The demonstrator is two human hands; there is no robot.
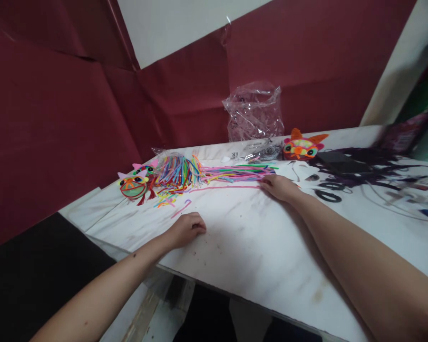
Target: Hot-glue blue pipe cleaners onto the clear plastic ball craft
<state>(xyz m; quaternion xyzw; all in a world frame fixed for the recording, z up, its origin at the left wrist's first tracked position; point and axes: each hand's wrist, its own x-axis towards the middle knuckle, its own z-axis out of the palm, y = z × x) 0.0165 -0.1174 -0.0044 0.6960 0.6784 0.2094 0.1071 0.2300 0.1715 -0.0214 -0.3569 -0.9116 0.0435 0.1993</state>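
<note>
My right hand [280,187] reaches to the right end of a pile of long, fuzzy pipe cleaners [235,173], mostly pink, purple and green. Its fingers are closed at the end of one pink pipe cleaner [224,187], which stretches left along the front of the pile. Near the front of the tabletop my left hand [187,229] rests with its fingers curled in, and nothing shows in it. Beyond that hand lie short cut pipe cleaner pieces [181,208]. A thick bundle of many-coloured pipe cleaners [178,172] is partly covered by clear plastic.
Two fuzzy animal-face figures [132,186] sit at the left. Another, orange-eared figure [302,146] stands at the back beside a clear plastic bag [255,114]. Dark strands, a flat dark object [342,163], black rings [328,195] and cables lie right on the white marbled table [257,256].
</note>
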